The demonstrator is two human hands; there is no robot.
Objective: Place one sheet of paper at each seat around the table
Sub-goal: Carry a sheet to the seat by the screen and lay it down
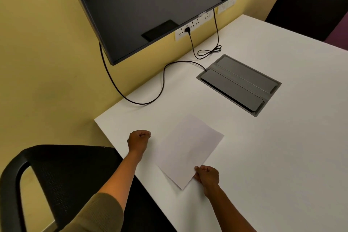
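On table (263, 156), right hand (208, 176) pinches blank sheet (186, 149); left hand (138, 140) fisted, empty.

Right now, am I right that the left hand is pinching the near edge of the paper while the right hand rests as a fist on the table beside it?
Not quite: the hands are swapped. In the head view, the right hand pinches the near edge of the paper, while the left hand rests as a fist on the table beside it.
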